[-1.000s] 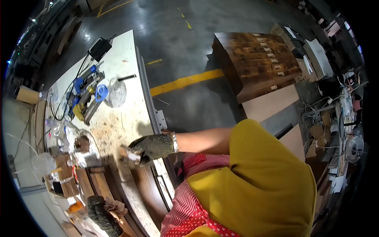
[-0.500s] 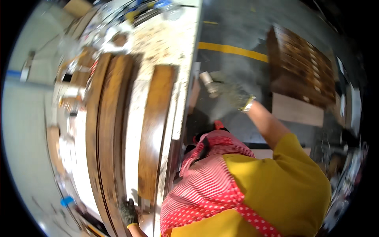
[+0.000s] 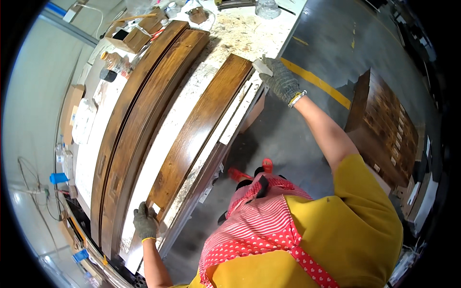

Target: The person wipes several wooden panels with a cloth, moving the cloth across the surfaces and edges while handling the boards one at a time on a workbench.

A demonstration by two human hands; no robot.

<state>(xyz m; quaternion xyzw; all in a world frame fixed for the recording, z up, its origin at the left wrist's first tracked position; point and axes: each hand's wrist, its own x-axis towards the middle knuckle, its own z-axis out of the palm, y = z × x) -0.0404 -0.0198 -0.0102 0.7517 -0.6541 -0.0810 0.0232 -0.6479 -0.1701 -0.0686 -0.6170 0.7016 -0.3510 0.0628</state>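
A dark-stained wooden board point(image 3: 200, 127) lies lengthwise on the white workbench, glossy along part of its face. My left hand point(image 3: 145, 222), in a grey-green knit glove, holds the board's near end. At the far end, my gloved right hand point(image 3: 280, 80) grips a pale rectangular block point(image 3: 262, 67) against the board's far right corner. The kind of block cannot be made out. Left of this board lie two more long brown boards, an inner one point(image 3: 158, 105) and an outer one point(image 3: 126, 115), side by side.
The workbench point(image 3: 240, 31) has a stained top. Along its far left stand a cardboard box point(image 3: 128, 39), a bottle point(image 3: 115, 62) and a clear plastic container point(image 3: 268, 8). On the floor at right sits a stack of brown wooden pieces point(image 3: 388, 127), beyond a yellow floor line point(image 3: 317, 82).
My right hand has brought the block from above the floor to the board's far end. My left hand has moved onto the board's near end. The view has turned.
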